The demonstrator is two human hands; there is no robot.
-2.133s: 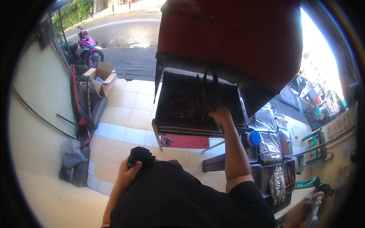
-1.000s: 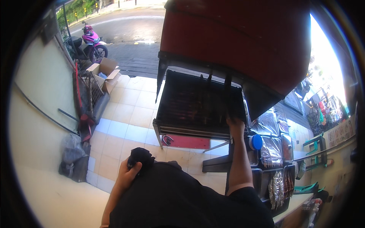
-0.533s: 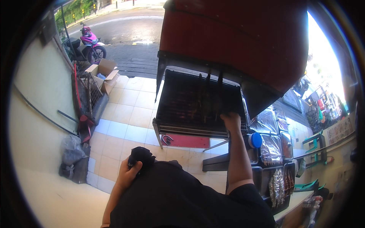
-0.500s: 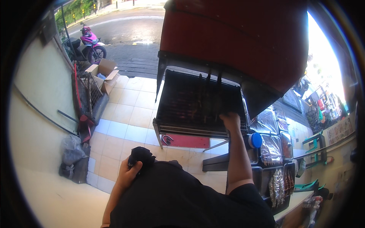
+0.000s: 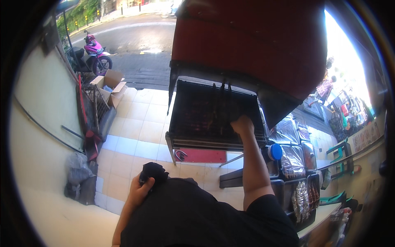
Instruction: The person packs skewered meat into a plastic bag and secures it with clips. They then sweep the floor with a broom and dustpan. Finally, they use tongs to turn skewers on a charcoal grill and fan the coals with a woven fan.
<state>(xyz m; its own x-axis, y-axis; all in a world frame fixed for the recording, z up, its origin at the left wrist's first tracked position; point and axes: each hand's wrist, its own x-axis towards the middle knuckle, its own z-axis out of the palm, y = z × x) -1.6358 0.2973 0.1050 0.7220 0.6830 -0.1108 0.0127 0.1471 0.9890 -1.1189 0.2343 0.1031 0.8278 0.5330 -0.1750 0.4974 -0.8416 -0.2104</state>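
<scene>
My left hand (image 5: 140, 191) is closed round a bunched black cloth (image 5: 153, 172), held against the left side of my dark shirt. Ahead of me stands a charcoal grill (image 5: 205, 145) under a big red hood (image 5: 247, 45). Several long dark pieces of food, perhaps on skewers (image 5: 215, 109), lie across its bed, too shaded to make out well. My right arm reaches over the grill's right part. The right hand (image 5: 243, 124) is closed, its fingertips lost in the shadow, and what it grips cannot be made out.
Right of the grill, trays (image 5: 293, 158) hold foil and skewered food, beside a jar with a blue lid (image 5: 275, 151). A cardboard box (image 5: 111, 86) and a pink motorbike (image 5: 94, 51) stand at the far left. Grey plastic bags (image 5: 78, 166) lie by the left wall.
My right hand has moved a little leftward and farther in over the grill. My left hand keeps its hold on the cloth. The whole view has shifted slightly.
</scene>
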